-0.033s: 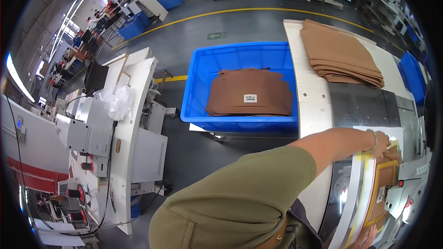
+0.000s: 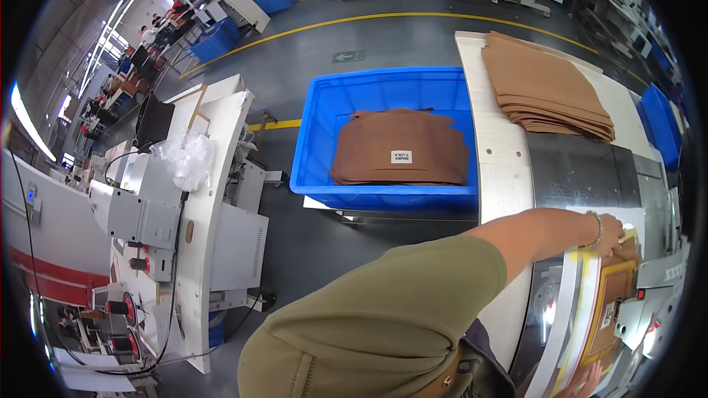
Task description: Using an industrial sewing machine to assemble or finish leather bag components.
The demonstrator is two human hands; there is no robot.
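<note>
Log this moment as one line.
Left hand: at yellow-edged frame's upper end | right hand: at lower end, partly visible | blue bin: brown panels inside

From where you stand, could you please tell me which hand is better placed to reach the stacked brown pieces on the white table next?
Probably the left hand: it is nearer the stacked brown pieces, while the right hand is farther off, at the picture's lower edge.

left arm outstretched, left hand palm down
</note>
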